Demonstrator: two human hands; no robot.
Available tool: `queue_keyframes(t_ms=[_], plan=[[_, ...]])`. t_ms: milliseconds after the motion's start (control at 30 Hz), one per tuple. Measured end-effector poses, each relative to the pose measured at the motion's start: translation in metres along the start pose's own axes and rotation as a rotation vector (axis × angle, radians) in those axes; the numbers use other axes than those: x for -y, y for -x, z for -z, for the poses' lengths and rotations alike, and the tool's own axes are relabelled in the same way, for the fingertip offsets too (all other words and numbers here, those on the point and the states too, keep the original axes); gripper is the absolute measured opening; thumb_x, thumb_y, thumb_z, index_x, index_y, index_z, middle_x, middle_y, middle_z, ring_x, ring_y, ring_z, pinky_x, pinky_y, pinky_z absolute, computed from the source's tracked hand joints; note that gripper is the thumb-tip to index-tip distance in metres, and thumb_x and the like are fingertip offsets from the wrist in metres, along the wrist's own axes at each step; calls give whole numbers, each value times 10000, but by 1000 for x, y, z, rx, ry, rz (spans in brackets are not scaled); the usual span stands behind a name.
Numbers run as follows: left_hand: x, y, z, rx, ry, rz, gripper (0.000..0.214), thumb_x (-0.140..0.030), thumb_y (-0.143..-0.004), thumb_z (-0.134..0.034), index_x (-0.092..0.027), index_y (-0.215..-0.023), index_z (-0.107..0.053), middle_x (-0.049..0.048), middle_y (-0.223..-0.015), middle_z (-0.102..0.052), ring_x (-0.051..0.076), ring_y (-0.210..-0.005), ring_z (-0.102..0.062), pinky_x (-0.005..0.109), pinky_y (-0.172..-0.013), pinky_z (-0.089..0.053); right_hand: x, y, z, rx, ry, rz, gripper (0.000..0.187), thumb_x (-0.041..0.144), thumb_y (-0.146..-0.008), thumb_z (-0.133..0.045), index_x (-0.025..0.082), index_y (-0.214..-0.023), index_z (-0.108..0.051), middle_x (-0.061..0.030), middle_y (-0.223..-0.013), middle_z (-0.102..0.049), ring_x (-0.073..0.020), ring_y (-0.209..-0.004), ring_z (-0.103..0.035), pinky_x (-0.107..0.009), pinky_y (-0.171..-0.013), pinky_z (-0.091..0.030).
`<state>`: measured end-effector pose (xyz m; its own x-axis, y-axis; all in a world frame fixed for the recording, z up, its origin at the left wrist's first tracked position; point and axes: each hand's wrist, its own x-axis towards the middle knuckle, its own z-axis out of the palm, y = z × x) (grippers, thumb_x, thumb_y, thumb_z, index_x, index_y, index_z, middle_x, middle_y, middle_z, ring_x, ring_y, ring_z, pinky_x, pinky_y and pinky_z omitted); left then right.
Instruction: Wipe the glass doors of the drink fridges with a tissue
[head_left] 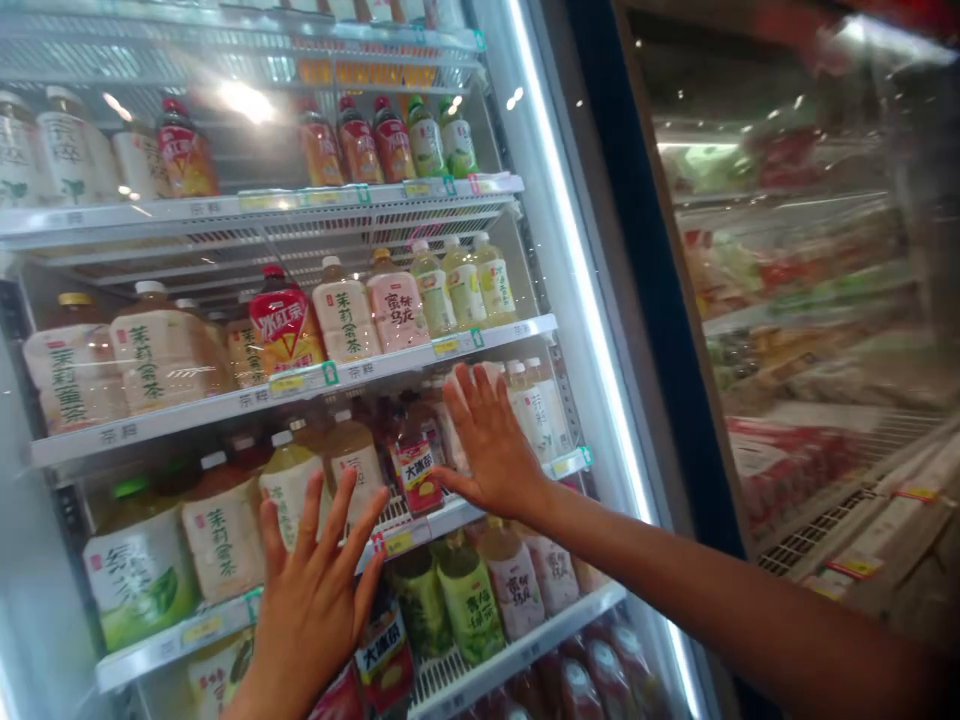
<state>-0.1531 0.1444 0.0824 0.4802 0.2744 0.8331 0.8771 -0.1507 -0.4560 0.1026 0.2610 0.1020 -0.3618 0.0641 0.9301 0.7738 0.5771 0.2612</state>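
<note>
My left hand (311, 580) is raised with its fingers spread, in front of the lower shelves of a drinks fridge. Behind its fingertips stand a yellowish bottle (289, 475) and a white-labelled tea bottle (358, 462). Reaching in from the right, my right hand (491, 445) also has its fingers apart and covers part of the third shelf. Nearest to its thumb is a bottle with a red and dark label (418, 465). Neither hand holds anything. Reflections suggest glass in front of the bottles; whether my palms touch it I cannot tell.
Shelves above hold more bottles, among them a large red-labelled bottle (281, 325) and a pink-labelled bottle (396, 305). Green-labelled bottles (472, 600) stand lower down. A bright light strip (577, 260) runs along the fridge's right side. Beyond it is a blurred open display shelf (795, 420).
</note>
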Motion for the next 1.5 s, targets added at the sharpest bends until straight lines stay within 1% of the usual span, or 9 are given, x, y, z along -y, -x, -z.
queue_keyframes(t_ms=[200, 400, 600, 767, 967, 1133, 1267, 1333, 1500], plan=[[37, 32, 25, 6, -30, 60, 733, -477, -956, -597, -351, -1613, -298, 52, -1721, -228, 309, -1624, -86, 648, -1295, 35, 56, 5, -11, 207, -59, 612, 1013, 738, -940, -476, 128, -1665, -116, -98, -1720, -236, -288, -1614, -102, -514, -1301, -174], [62, 53, 45, -7, -73, 133, 743, -447, -954, -610, -339, -1616, -290, 46, -1733, -186, 307, -1627, -37, 644, -1294, 54, 78, -72, -11, 11, 10, 164, 1077, 715, -965, -456, 102, -1649, 107, -175, -1738, -12, -362, -1611, 50, -633, -1281, -117], [77, 68, 66, 5, -139, 145, 741, -427, -960, -603, -322, -1620, -281, 27, -1745, -98, 307, -1627, -12, 614, -1302, 65, 99, -56, -17, 191, -124, 772, 980, 692, -972, -456, 132, -1667, -52, -100, -1729, -202, -282, -1607, -156, -512, -1298, -202], [87, 64, 72, 18, -178, 139, 769, -410, -960, -600, -320, -1631, -237, 34, -1746, -76, 322, -1623, -4, 628, -1291, 78, 101, -78, -17, 17, -73, 287, 1035, 688, -972, -471, 127, -1655, 68, -157, -1739, 20, -398, -1606, -8, -683, -1254, -150], [91, 54, 75, 19, -157, 119, 750, -413, -969, -586, -316, -1630, -247, 43, -1747, -93, 322, -1624, -2, 633, -1290, 72, 110, -49, -21, 244, -131, 801, 1025, 707, -965, -458, 141, -1661, 38, -78, -1735, -174, -267, -1613, -123, -501, -1305, -199], [89, 50, 70, 18, -160, 111, 768, -414, -963, -594, -330, -1633, -228, 47, -1746, -112, 320, -1624, -7, 634, -1291, 73, 93, -70, -14, 71, -66, 214, 1075, 674, -961, -496, 204, -1633, 198, -91, -1745, 43, -377, -1608, 17, -677, -1277, -112], [84, 45, 64, 24, -154, 98, 749, -419, -965, -589, -325, -1628, -255, 47, -1746, -120, 320, -1624, -16, 630, -1293, 68, 86, -43, -14, 215, -158, 672, 1044, 700, -953, -492, 173, -1661, 65, -65, -1737, -171, -277, -1617, -85, -528, -1300, -210], [82, 42, 60, 27, -157, 85, 753, -424, -964, -591, -322, -1629, -253, 46, -1746, -115, 323, -1624, -16, 630, -1294, 69, 76, -36, -13, 243, -152, 759, 986, 703, -974, -448, 175, -1666, 18, -59, -1723, -234, -251, -1613, -129, -500, -1295, -228], [70, 31, 48, 36, -164, 69, 773, -431, -961, -593, -326, -1634, -227, 44, -1745, -110, 327, -1622, -12, 643, -1292, 59, 48, -41, -8, 26, -36, 223, 1021, 694, -981, -442, 170, -1648, 127, -122, -1741, 40, -380, -1607, 23, -679, -1260, -165]])
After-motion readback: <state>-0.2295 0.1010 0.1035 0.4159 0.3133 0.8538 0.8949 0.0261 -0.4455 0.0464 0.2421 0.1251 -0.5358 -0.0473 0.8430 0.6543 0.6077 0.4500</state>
